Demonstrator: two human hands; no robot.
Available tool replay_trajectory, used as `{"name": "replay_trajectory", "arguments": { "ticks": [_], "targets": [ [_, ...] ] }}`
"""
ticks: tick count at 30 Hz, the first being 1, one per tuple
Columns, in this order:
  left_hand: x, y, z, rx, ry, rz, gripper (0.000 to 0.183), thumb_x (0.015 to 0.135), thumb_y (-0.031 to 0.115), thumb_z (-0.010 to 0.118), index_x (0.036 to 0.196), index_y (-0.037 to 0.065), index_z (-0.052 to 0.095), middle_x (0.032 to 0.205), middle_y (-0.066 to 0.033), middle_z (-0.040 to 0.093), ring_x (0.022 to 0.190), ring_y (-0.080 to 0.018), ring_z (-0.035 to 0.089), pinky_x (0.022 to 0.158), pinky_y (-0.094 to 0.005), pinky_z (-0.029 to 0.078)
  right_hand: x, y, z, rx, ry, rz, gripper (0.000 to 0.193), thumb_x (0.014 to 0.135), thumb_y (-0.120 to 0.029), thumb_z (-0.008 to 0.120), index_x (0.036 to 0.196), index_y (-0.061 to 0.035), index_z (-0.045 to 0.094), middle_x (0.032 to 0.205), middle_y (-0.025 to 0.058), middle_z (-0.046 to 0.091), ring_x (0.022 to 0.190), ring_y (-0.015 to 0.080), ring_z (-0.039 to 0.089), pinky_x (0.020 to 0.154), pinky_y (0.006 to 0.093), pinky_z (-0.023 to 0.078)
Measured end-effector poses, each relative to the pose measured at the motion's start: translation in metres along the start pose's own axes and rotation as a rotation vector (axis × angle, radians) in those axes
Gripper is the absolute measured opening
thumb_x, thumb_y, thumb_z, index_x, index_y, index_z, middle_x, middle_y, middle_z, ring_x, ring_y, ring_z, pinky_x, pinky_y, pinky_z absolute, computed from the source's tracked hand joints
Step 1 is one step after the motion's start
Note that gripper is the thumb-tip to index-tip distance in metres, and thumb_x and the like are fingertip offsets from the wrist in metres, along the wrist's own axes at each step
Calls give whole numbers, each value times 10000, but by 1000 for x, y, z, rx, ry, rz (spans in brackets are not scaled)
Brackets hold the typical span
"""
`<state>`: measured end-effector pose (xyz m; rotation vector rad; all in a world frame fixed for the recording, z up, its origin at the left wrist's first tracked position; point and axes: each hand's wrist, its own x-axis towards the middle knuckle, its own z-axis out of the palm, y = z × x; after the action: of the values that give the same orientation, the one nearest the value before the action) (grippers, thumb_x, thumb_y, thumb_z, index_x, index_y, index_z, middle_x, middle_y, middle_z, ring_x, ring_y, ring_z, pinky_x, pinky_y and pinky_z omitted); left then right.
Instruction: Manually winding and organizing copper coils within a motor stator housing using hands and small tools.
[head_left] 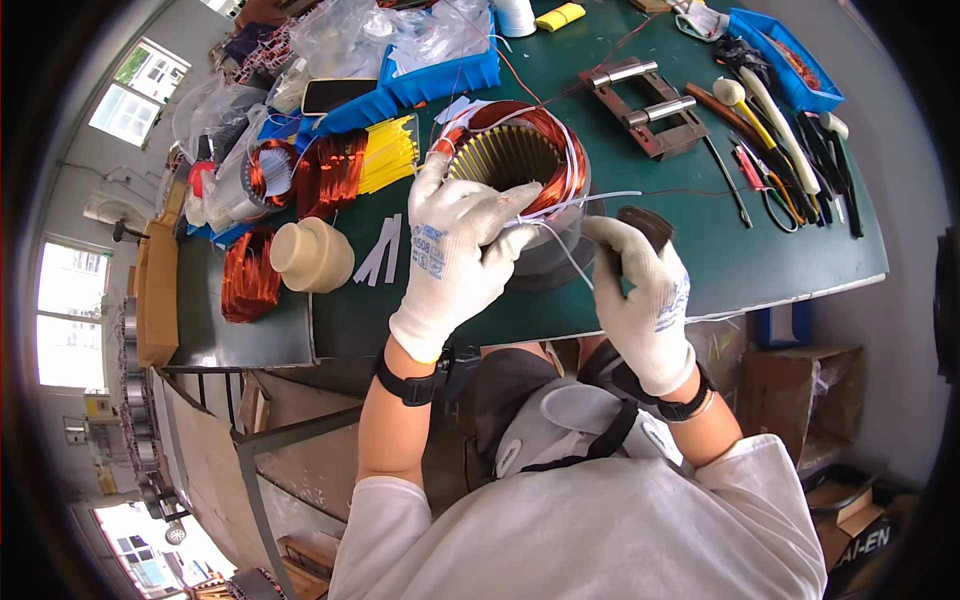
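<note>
A motor stator (572, 232) with copper windings (535, 118) and yellowish slot liners stands near the table's front edge. White cord (568, 250) is looped around its winding. My left hand (450, 240), in a white knit glove, lies over the stator's near left side, thumb and forefinger pinched on the cord at the winding. Right of the stator, my gloved right hand (645, 290) is curled around a dark, flat-looking piece (648, 227) whose kind I cannot make out. The cord's tail runs toward this hand; whether the fingers touch it is unclear. A white sleeve (615, 196) sticks out rightward.
Left of the stator are yellow strips (388, 155), copper coils (250, 280), a cream stepped cylinder (312, 256) and white paper strips (380, 250). A metal frame (645, 107) sits behind right. Mallets, scissors (778, 208) and other tools lie far right. Blue bins (440, 80) line the back.
</note>
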<state>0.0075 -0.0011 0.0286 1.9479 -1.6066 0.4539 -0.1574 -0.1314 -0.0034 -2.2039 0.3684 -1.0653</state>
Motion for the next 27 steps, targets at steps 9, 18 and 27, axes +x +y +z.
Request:
{"name": "replay_trajectory", "arguments": {
  "ticks": [9,18,27],
  "targets": [
    [-3,-14,-10,-116,-109,-74,393,875,369,726,1147,86,738,887,-70,677,870,-232,600,960,-389,418,-7,-2,32,-34,-79,-239,243,674,-40,699,913,-87,699,949,138,697,754,308,650,635,398,542],
    [-2,-16,-15,-118,-142,-41,376,859,323,744,1146,81,738,858,-72,646,830,-217,586,941,-371,424,-15,6,26,-9,114,-313,223,659,-10,696,880,-46,688,927,135,682,743,306,630,626,391,534],
    [-10,-20,0,-15,54,8,564,829,415,748,1305,133,639,1057,-54,682,1114,-253,568,1137,-548,255,17,-1,2,15,-397,-234,294,810,-16,609,1080,-70,715,1011,209,676,901,382,635,800,446,535]
  ]
}}
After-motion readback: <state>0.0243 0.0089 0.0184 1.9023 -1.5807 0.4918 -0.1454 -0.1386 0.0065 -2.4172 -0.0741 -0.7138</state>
